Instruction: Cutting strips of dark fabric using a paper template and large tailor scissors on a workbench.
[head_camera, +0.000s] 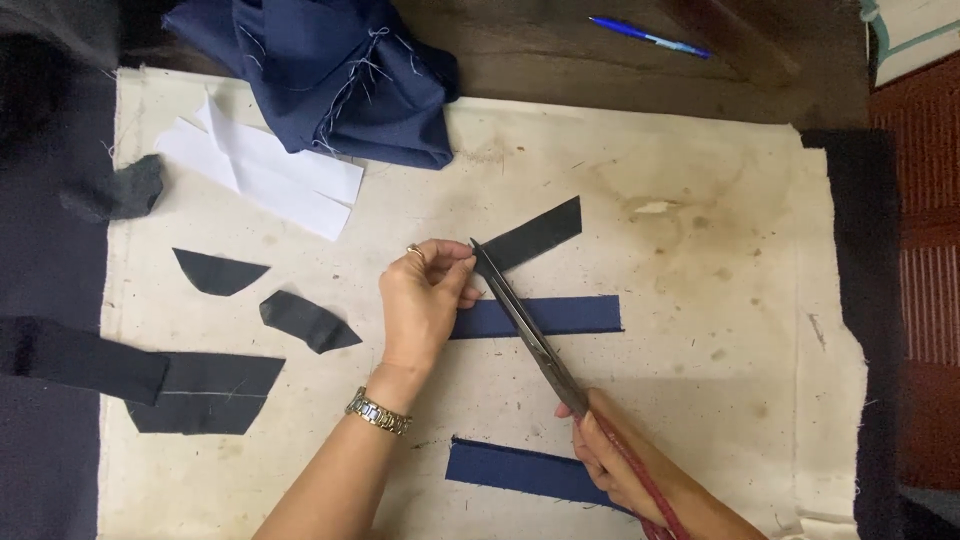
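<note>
your left hand (425, 300) pinches the dark strip (535, 237) up over the stained cloth (700, 300) and your right hand (610, 455) grips the scissors (520, 320), so keep the strip tight and cut slowly, fingertips away from the blades.

Bare forearms without sleeves, left hand (425, 300) wearing a gold ring, metal link wristwatch (378, 411) on left wrist

A tailoring or sewing workbench.
A stained cream cloth (650, 180) covers the wooden table (560, 50); cut dark fabric pieces (300, 320) lie left, bundled navy cloth (320, 70) far, long scissors (525, 320) at centre.
</note>
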